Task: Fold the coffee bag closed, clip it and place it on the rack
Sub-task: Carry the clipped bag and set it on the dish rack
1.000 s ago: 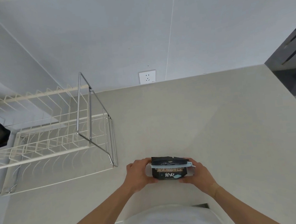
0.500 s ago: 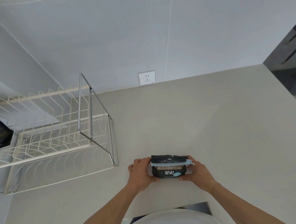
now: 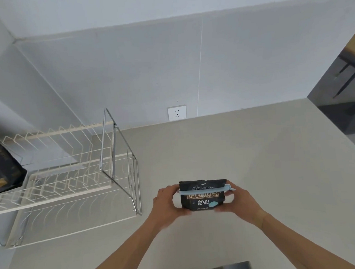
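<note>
A small black coffee bag [image 3: 203,198] with gold and white print is held upright just above the beige counter. Its top is folded over, and a light blue clip [image 3: 205,190] runs across the fold, its end sticking out to the right. My left hand [image 3: 166,203] grips the bag's left side and my right hand [image 3: 238,201] grips its right side. The white wire rack [image 3: 71,182] stands to the left of the bag, with a chrome frame at its right end.
Another dark bag [image 3: 2,168] sits on the rack's far left end. A wall socket [image 3: 176,112] is on the grey wall behind the beige counter [image 3: 257,160]. The counter's right edge drops to a dark floor [image 3: 347,103].
Both hands have lifted the clipped bag slightly and the view has tilted upward, showing more wall. The grip on the bag is unchanged.
</note>
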